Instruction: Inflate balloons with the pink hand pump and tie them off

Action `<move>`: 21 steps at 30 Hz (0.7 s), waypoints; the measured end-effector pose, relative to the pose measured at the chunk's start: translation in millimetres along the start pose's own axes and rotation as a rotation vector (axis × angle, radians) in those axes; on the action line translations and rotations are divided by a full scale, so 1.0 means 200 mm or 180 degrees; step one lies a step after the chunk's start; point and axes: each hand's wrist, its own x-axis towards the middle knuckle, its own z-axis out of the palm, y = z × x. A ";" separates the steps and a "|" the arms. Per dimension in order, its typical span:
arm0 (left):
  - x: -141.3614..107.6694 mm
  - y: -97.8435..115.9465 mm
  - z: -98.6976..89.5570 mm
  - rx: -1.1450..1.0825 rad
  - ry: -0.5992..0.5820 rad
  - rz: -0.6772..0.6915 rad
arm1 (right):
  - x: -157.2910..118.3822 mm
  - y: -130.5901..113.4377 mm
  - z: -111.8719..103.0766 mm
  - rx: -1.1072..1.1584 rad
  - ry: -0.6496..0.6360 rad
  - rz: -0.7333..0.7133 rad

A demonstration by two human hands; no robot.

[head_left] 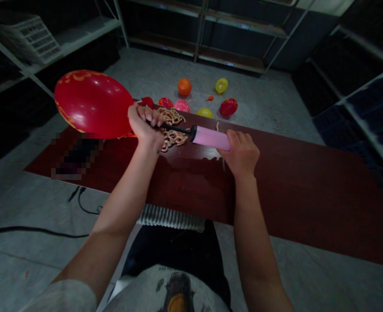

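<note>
A large inflated red balloon (92, 104) with yellow patterns is at the left, its narrow end hidden at my left hand (146, 123). That hand is closed around the black end of a hand-held balloon pump (209, 138). A black rod runs from there into the pump's pink barrel. My right hand (241, 151) is wrapped round the barrel's other end, holding the pump nearly level above the brown table (295, 186). Beneath and behind the rod lie tan, curled strips (175, 138), perhaps limp balloons.
Beyond the table, an orange balloon (184, 87), a yellow balloon (222, 86) and a red balloon (228, 107) rest on the floor, among others. A pixelated dark object (77, 156) lies on the table's left. Shelves (233, 63) line the room; a black cable (38, 232) crosses the floor.
</note>
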 end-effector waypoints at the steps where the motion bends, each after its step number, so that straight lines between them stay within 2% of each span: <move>1: 0.00 0.02 0.01 -0.0017 0.0092 0.0046 | 0.00 0.02 0.00 -0.0024 0.0034 0.0052; 4: -0.02 0.07 0.04 -0.0175 0.0239 0.0234 | -0.01 0.06 0.02 -0.0046 0.0146 0.0255; 10: -0.07 0.14 0.08 -0.0317 0.0176 0.0384 | 0.00 0.08 0.01 0.0023 0.0344 0.0540; 16: -0.10 0.13 0.11 -0.0182 0.0208 0.0447 | 0.00 0.04 -0.01 0.0096 0.0306 0.0554; 21: -0.14 0.07 0.13 -0.0021 0.0192 0.0446 | 0.01 -0.05 -0.04 0.0150 0.0090 0.0293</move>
